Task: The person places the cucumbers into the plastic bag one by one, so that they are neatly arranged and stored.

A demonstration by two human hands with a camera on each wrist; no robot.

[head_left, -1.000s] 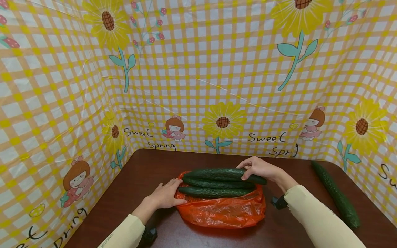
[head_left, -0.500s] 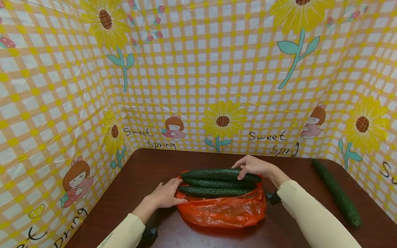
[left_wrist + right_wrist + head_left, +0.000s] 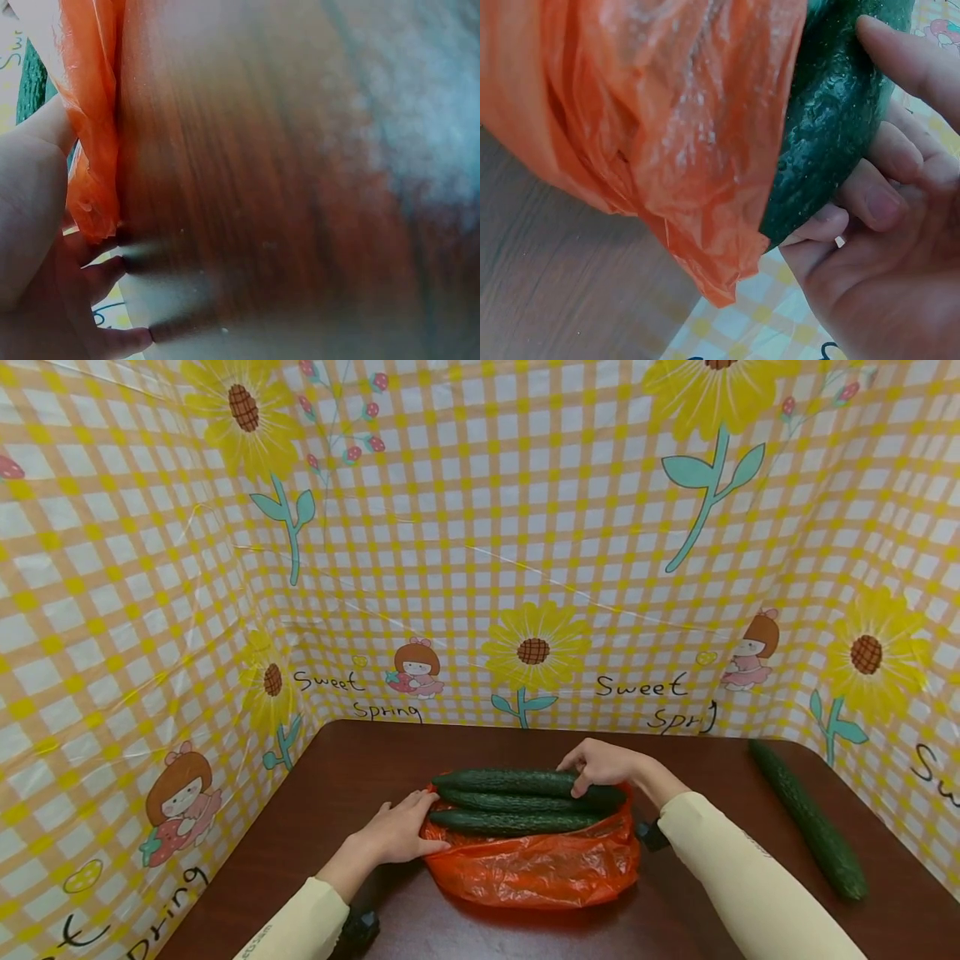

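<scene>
Bumpy cucumber (image 3: pixel 517 781) gripped by right hand (image 3: pixel 603 764) over crinkly orange bag (image 3: pixel 536 868).

My right hand (image 3: pixel 603 766) grips the far cucumber (image 3: pixel 517 781) of 3 lying on the orange bag (image 3: pixel 536 868); my left hand (image 3: pixel 397 833) rests at the bag's left edge. A 4th cucumber (image 3: pixel 808 818) lies far right on the table (image 3: pixel 345 768).
</scene>
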